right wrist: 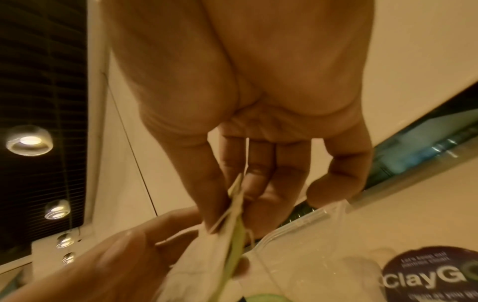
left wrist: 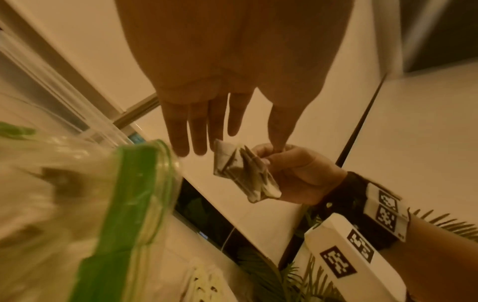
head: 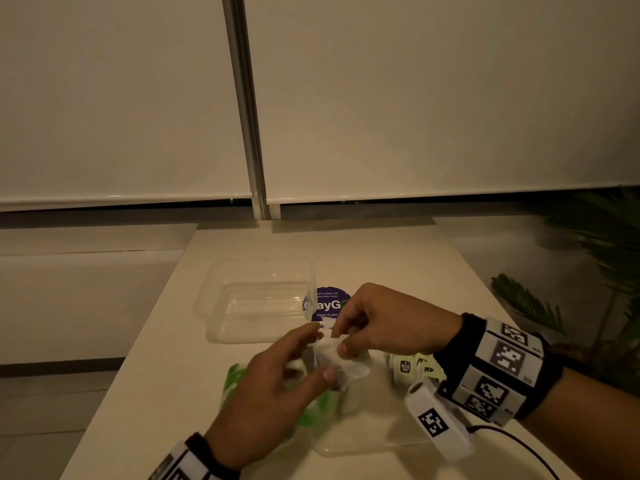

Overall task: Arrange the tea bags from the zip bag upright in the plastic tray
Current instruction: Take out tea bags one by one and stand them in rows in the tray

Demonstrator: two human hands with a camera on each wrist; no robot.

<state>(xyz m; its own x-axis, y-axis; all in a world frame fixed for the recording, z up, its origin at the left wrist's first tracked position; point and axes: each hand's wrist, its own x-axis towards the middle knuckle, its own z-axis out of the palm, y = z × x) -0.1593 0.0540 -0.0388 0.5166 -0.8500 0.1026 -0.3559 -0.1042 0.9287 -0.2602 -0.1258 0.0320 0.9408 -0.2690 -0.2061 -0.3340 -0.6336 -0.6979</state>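
Seen from the head view, a small bundle of tea bags (head: 332, 358) is pinched by the right hand (head: 388, 320) above the white table (head: 398, 258), just in front of the clear plastic tray (head: 214, 306), which stands beside a round purple sticker (head: 327, 304). The left hand (head: 273, 386) is held with fingers extended, reaching to the bundle over the green-edged zip bag (head: 235, 379). More tea bags (head: 408, 367) are seen lying under the right wrist.

From the left wrist, straight fingers (left wrist: 181, 130) are shown at the bundle (left wrist: 245, 175), the zip bag (left wrist: 124, 200) below.

From the right wrist, the bundle (right wrist: 222, 241) is gripped between thumb and fingers (right wrist: 258, 179).
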